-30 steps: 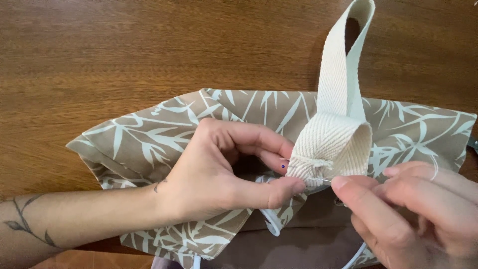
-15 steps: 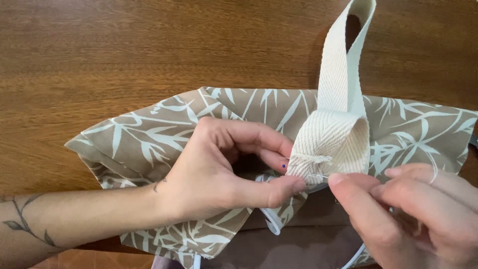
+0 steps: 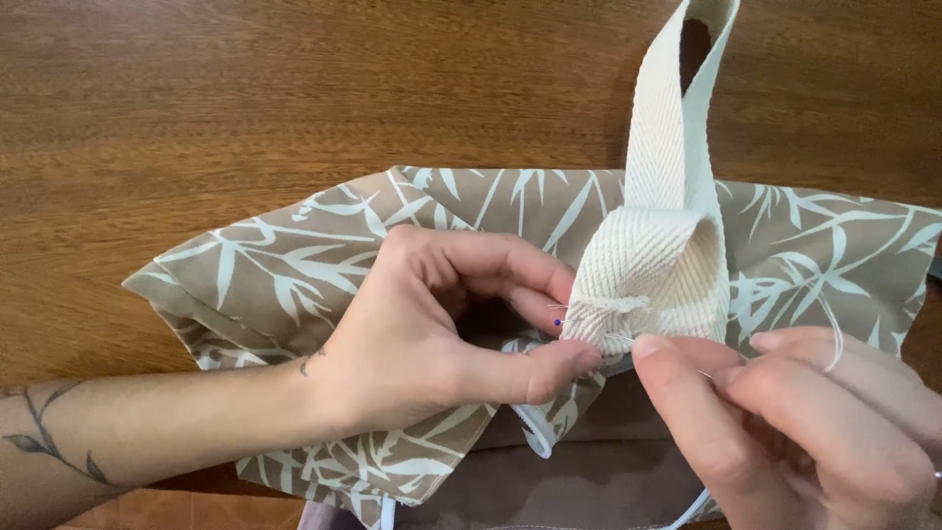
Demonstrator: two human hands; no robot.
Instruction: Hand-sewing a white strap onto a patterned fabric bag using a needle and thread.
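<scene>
Left hand pinched on cream webbing strap, right hand pinching thread (leaf-print fabric beneath).

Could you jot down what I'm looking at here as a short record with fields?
Surface: brown wooden table
Cloth: tan fabric with white leaf print, lying rumpled on the table
Strap: cream woven strap, looped upward
Left hand: pinches the strap's lower edge
Right hand: fingertips at the strap's edge; a thin white thread runs by them
Pin: blue-headed pin in the strap
</scene>
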